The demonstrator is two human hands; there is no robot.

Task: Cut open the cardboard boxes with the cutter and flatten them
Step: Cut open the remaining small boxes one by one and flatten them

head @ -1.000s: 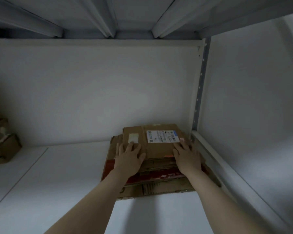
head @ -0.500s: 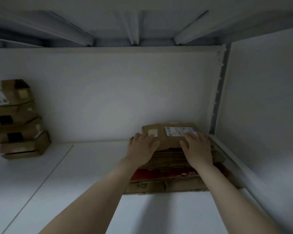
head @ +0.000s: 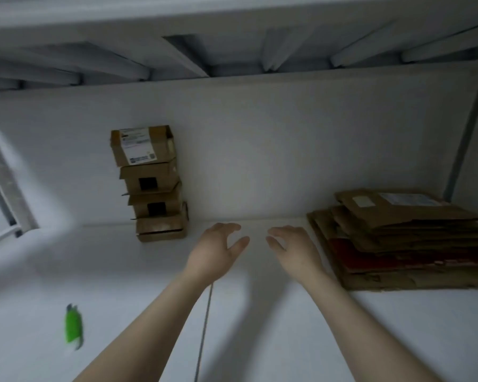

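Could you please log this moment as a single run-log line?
left hand: open, empty | right hand: open, empty | cutter: lying untouched, left | box stack: unflattened | flattened pile: right

Box stack [head: 152, 183] left, flattened pile [head: 403, 238] right

The left forearm [head: 149, 326] and the right forearm [head: 348, 323] are being stretched forward side by side, bare. The left hand [head: 214, 253] and the right hand [head: 297, 252] are being held apart, palms down, thumbs turned toward each other, fingers loosely spread and slightly curled. Nothing is being gripped by either.
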